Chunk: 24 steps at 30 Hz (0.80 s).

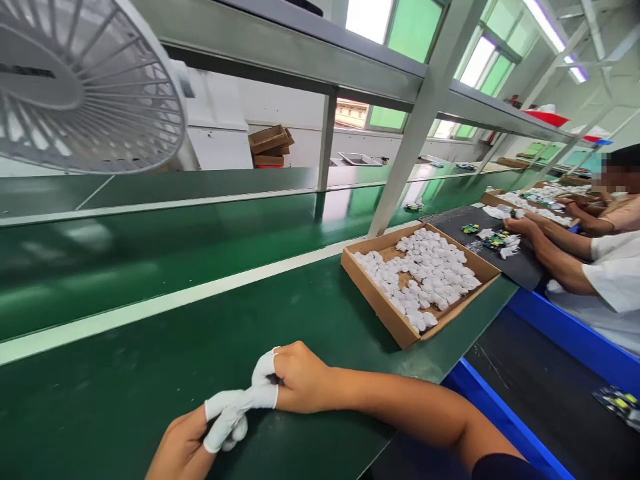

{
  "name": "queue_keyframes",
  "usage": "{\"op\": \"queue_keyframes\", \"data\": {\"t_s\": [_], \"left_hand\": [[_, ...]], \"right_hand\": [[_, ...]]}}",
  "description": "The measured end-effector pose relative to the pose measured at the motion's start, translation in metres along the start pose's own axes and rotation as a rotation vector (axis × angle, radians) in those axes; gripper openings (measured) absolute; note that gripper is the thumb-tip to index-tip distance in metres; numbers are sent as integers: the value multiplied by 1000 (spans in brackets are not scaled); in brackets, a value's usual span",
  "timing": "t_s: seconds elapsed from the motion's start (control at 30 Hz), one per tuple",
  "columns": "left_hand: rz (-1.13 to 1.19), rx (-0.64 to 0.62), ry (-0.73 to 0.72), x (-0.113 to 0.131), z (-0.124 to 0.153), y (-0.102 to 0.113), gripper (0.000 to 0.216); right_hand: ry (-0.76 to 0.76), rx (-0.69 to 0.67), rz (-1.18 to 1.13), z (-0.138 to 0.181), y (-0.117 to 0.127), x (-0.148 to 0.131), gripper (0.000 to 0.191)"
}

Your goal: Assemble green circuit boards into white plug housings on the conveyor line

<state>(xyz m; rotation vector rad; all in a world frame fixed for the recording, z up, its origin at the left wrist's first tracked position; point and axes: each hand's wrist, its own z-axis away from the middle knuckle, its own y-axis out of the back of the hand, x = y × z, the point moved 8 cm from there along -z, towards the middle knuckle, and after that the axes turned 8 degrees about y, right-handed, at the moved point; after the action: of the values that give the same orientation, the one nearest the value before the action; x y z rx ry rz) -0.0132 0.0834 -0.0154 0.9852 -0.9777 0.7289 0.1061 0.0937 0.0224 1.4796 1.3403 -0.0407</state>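
My two hands meet on the green bench top (150, 347) near its front edge. My right hand (300, 377) is curled into a fist, with white finger cots (250, 398) on its thumb and forefinger. My left hand (183, 447) comes up from the bottom edge. Its fingertips, also in white cots, pinch the tip of the right forefinger's cot. Whether anything small lies between the fingers is hidden. A shallow cardboard tray (373, 293) full of small white parts (425, 277) stands to the right of my right hand, well beyond its reach.
A white fan (85, 87) hangs at the upper left. A slanted grey metal post (410, 140) carries a shelf overhead. A co-worker's arms (555, 250) handle small parts on a black mat at the right. A blue rail (505, 420) borders the bench.
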Motion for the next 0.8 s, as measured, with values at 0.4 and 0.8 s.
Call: {"op": "queue_keyframes", "data": {"t_s": [0.4,0.8], "left_hand": [[332,27,13,5,4,3,15],[-643,733,190,18,33,147,45]], "right_hand": [[-240,-116,-630,7,-24,3,53],[-710,28,-1016,24,-46,33,37]]}}
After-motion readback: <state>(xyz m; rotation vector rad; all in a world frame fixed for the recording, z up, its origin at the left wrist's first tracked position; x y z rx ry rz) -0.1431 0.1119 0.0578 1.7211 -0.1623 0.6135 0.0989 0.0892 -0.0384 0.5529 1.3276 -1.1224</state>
